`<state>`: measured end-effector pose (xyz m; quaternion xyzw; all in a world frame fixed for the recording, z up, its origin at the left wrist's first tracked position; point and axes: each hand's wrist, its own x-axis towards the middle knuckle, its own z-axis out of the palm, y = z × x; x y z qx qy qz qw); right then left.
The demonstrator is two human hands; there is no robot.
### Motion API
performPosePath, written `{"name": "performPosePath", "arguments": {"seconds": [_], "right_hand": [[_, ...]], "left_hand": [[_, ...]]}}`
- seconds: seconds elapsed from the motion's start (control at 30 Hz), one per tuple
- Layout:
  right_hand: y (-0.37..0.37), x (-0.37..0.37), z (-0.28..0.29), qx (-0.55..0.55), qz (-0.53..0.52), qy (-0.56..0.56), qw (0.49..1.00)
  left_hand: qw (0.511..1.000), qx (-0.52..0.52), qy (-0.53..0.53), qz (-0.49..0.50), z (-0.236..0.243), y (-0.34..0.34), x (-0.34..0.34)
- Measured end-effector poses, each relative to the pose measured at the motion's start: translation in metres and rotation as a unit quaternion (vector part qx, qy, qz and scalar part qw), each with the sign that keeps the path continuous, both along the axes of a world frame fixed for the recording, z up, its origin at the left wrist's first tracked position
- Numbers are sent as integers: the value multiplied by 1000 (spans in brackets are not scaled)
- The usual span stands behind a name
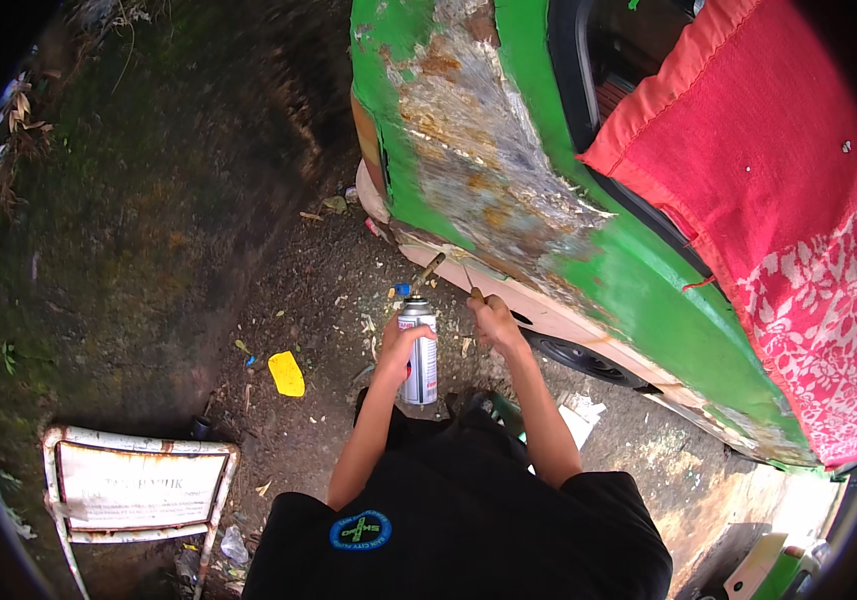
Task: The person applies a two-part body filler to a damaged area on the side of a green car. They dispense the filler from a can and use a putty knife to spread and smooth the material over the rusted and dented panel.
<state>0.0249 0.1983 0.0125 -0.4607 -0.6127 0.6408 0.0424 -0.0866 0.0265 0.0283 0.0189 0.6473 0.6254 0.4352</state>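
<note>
My left hand [401, 347] is wrapped round the white and silver canister [423, 372] of a gas torch, held roughly upright in front of my body. The torch's brass nozzle [435, 266] tilts up toward the lower edge of the car body, with a blue knob [404, 290] beside it. No flame shows. To its right, my right hand [494, 322] is closed on a thin tool with a brownish handle [476, 293], its narrow tip pointing at the pale lower panel [549, 318]. Whether the tip touches the panel I cannot tell. Above lies a large stripped, rusty patch [494, 160] on the green car [659, 300].
A red patterned cloth [749, 150] drapes over the car's window side. A wheel [589, 358] sits below the panel. On the dirt ground lies a yellow piece [287, 374]. At lower left stands a rusty white metal-framed chair [144, 480]. Paint flakes litter the ground.
</note>
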Motion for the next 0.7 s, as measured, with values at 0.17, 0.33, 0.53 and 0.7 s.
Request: {"name": "performPosePath", "arguments": {"seconds": [0.17, 0.33, 0.53, 0.7], "right_hand": [[10, -12, 34, 225, 79, -44, 970], [15, -26, 43, 411, 129, -35, 902], [23, -49, 60, 514, 178, -65, 837], [25, -63, 62, 542, 210, -127, 804]], "left_hand": [[1000, -6, -4, 10, 3, -2, 0], [1000, -6, -6, 14, 4, -3, -2], [999, 36, 0, 41, 2, -10, -6], [992, 69, 28, 103, 3, -19, -7]]}}
